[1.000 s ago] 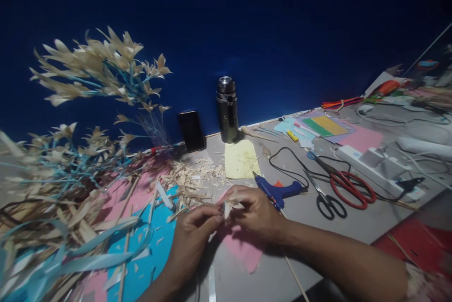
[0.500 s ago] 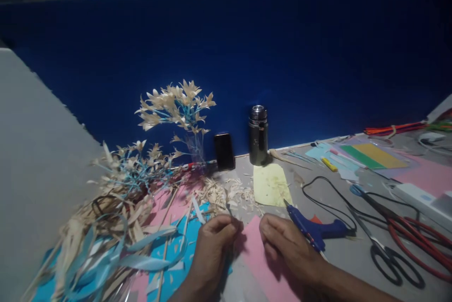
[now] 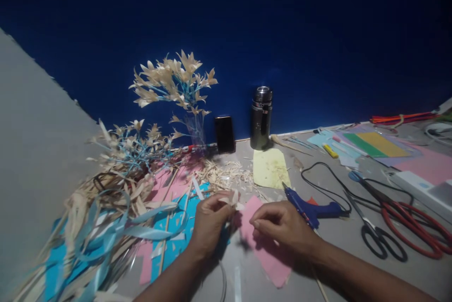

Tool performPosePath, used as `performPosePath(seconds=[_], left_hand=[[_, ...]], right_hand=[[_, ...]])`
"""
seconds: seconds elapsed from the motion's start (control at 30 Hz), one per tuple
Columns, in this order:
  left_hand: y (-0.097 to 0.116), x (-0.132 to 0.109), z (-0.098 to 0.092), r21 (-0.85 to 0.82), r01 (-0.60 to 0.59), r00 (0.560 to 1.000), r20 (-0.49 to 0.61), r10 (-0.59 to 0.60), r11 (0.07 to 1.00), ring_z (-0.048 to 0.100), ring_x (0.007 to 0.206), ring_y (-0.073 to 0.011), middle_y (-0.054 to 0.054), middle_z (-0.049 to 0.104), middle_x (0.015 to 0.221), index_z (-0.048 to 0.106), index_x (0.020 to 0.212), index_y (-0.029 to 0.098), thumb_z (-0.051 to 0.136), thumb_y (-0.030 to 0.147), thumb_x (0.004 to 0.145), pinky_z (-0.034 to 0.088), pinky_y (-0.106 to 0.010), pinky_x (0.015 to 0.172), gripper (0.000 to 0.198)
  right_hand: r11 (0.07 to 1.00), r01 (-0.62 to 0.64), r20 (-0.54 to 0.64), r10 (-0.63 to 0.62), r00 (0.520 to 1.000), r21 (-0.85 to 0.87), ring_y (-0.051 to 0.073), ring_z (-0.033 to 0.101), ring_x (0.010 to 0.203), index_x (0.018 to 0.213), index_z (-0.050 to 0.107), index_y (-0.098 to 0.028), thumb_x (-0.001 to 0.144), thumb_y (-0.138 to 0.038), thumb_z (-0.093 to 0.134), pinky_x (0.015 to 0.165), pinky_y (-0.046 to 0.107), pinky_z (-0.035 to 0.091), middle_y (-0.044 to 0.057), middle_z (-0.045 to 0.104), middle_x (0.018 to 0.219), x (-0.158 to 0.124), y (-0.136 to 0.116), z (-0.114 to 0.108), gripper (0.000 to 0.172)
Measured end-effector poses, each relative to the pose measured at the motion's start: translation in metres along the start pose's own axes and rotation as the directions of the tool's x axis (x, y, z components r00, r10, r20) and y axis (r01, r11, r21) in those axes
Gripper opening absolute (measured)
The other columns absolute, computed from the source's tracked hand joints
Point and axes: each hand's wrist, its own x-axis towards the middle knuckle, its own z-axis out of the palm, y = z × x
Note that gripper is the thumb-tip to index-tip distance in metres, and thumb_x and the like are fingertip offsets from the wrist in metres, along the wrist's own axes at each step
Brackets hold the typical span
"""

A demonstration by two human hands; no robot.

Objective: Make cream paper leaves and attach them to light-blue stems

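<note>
My left hand pinches a small cream leaf-shaped flower piece at its fingertips, over the blue paper. My right hand hovers just to its right with fingers curled in a pinch, above a pink paper sheet; what it grips, if anything, is too small to make out. A blue glue gun lies right beside my right hand. A thin wooden stick runs under my right forearm.
Cream-and-blue flower sprays and a heap of strips fill the left. Phone and steel flask stand at the blue wall. Yellow paper, scissors, power strip and coloured sheets lie on the right.
A second ago both hands met on the piece; they parted, and now the left lifts it while the right comes back toward it. The view swung left and dipped.
</note>
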Motion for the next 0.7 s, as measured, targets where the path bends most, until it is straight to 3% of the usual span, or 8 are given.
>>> performPosePath(seconds=[0.07, 0.1, 0.23, 0.37, 0.57, 0.7], left_hand=[[0.001, 0.003, -0.005, 0.097, -0.236, 0.972, 0.032, 0.234, 0.967, 0.073, 0.088, -0.0295, -0.008, 0.078, 0.081, 0.077, 0.065, 0.021, 0.073, 0.016, 0.07, 0.058, -0.044, 0.08, 0.008], [0.001, 0.005, -0.007, 0.114, -0.3, 0.954, 0.039, 0.297, 0.947, 0.073, 0.092, -0.0299, -0.008, 0.078, 0.083, 0.077, 0.064, 0.023, 0.073, 0.016, 0.07, 0.056, -0.045, 0.086, 0.01], [0.0, 0.01, -0.015, 0.167, -0.409, 0.911, 0.01, 0.413, 0.897, 0.071, 0.097, -0.027, -0.006, 0.076, 0.092, 0.077, 0.069, 0.024, 0.07, 0.015, 0.072, 0.055, -0.043, 0.089, 0.012], [-0.002, 0.011, -0.018, 0.327, -0.586, 0.795, 0.057, 0.604, 0.741, 0.07, 0.096, -0.0221, -0.005, 0.074, 0.093, 0.075, 0.076, 0.023, 0.065, 0.009, 0.08, 0.054, -0.038, 0.086, 0.018], [-0.006, 0.015, -0.02, 0.425, -0.693, 0.689, 0.152, 0.709, 0.582, 0.069, 0.097, -0.0201, -0.004, 0.072, 0.092, 0.072, 0.081, 0.022, 0.063, 0.003, 0.084, 0.055, -0.036, 0.086, 0.02], [-0.006, 0.015, -0.02, 0.436, -0.709, 0.669, 0.166, 0.724, 0.555, 0.069, 0.098, -0.0213, -0.004, 0.072, 0.093, 0.07, 0.081, 0.021, 0.063, 0.005, 0.085, 0.055, -0.038, 0.087, 0.018]], right_hand=[[0.997, 0.031, 0.025, -0.03, 0.999, -0.065, 0.017, 0.065, 0.054, 0.064, 0.073, -0.015, 0.073, -0.016, 0.061, 0.051, 0.026, 0.05, 0.005, 0.072, 0.061, -0.001, -0.002, -0.001, 0.015], [0.992, 0.056, 0.038, -0.052, 0.998, -0.109, 0.017, 0.065, 0.055, 0.064, 0.073, -0.015, 0.074, -0.015, 0.06, 0.051, 0.026, 0.05, 0.005, 0.072, 0.062, -0.002, -0.002, -0.002, 0.017], [0.976, 0.104, 0.063, -0.093, 0.994, -0.192, 0.018, 0.066, 0.058, 0.064, 0.074, -0.016, 0.075, -0.014, 0.06, 0.054, 0.027, 0.051, 0.005, 0.073, 0.063, -0.002, -0.004, -0.004, 0.018], [0.98, 0.08, 0.079, -0.067, 0.995, -0.181, 0.018, 0.069, 0.059, 0.065, 0.073, -0.015, 0.074, -0.013, 0.059, 0.054, 0.026, 0.051, 0.004, 0.073, 0.063, -0.002, -0.004, -0.005, 0.017], [0.984, 0.066, 0.093, -0.052, 0.994, -0.165, 0.016, 0.064, 0.055, 0.066, 0.065, -0.017, 0.073, -0.013, 0.056, 0.052, 0.024, 0.048, 0.001, 0.068, 0.061, -0.002, -0.001, -0.007, 0.012], [0.991, 0.084, 0.021, -0.083, 0.996, -0.104, 0.012, 0.049, 0.047, 0.066, 0.051, -0.021, 0.083, -0.024, 0.051, 0.046, 0.022, 0.039, -0.005, 0.051, 0.054, 0.001, 0.008, -0.013, 0.017]])
